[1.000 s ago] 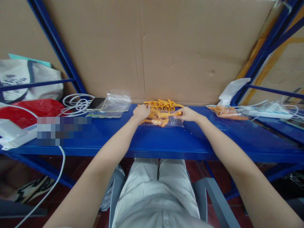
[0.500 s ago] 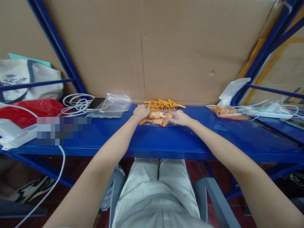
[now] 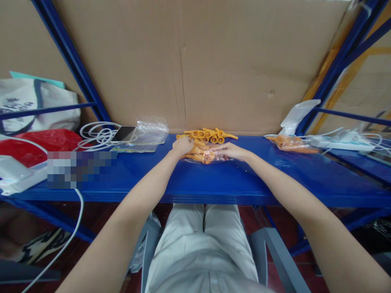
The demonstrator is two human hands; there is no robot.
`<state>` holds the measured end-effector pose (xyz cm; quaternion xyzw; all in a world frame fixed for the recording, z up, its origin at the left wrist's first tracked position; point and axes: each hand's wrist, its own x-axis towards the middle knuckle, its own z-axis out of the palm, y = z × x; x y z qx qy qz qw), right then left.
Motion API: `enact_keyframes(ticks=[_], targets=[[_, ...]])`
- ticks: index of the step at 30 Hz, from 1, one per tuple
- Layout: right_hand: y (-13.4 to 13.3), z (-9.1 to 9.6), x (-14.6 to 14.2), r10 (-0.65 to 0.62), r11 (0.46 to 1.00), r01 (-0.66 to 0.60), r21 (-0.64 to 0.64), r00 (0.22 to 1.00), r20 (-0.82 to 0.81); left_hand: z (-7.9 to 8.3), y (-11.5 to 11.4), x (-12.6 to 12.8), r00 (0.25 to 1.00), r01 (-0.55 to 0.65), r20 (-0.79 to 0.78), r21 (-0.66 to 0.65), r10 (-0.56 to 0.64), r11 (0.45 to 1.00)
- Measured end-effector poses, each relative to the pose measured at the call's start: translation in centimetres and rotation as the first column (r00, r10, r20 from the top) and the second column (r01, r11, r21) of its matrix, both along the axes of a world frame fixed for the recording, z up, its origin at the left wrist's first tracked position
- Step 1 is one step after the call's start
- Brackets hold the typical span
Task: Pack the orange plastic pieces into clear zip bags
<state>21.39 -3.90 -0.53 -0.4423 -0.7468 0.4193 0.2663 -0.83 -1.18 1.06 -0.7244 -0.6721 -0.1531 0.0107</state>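
Observation:
A clear plastic bag (image 3: 203, 156) of orange-yellow pieces with thin stems lies on the blue table in front of me. My left hand (image 3: 182, 146) is closed at the bag's left end, its fingertips partly hidden. Across the right part of the bag, my right hand (image 3: 231, 151) rests with fingers stretched out, touching the plastic. Just behind the bag is a pile of loose yellow funnel-shaped pieces (image 3: 207, 135), several with their round open ends facing me.
To the right lies another clear bag of orange pieces (image 3: 293, 143) beside a white power strip (image 3: 342, 143). On the left are flat clear plastic bags (image 3: 149, 136), a phone (image 3: 124, 134), coiled white cable (image 3: 99, 137) and a red bag (image 3: 58, 142). Cardboard (image 3: 229, 69) stands behind the table.
My right hand has loosened from its grip on the bag's right end, and its fingers now stretch leftward over the plastic. My left hand stays nearly in place.

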Motion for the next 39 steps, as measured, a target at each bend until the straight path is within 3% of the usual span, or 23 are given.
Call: enact_keyframes(ticks=[8, 17, 24, 29, 39], targets=[[1.2, -0.8, 0.7, 0.083, 0.991, -0.091, 0.098, 0.993, 0.079, -0.1, -0.5, 0.7, 1.000, -0.010, -0.028, 0.018, 0.010, 1.000], [1.0, 0.0, 1.1, -0.030, 0.918, -0.095, 0.385, 0.951, 0.307, 0.3, -0.1, -0.2, 1.000, -0.003, 0.014, 0.029, 0.003, 1.000], [1.2, -0.8, 1.0, 0.063, 0.977, -0.093, 0.191, 0.986, 0.156, 0.6, -0.5, -0.3, 1.000, 0.002, 0.028, 0.067, -0.004, 0.998], [1.2, -1.0, 1.0, 0.048, 0.990, -0.051, 0.134, 0.999, 0.024, 0.7, -0.7, -0.2, 1.000, 0.024, 0.007, 0.065, -0.024, 0.998], [0.7, 0.0, 1.0, 0.061, 0.979, -0.102, 0.177, 0.972, 0.225, 0.6, -0.6, 0.0, 0.999, 0.029, -0.046, 0.049, -0.027, 0.998]])
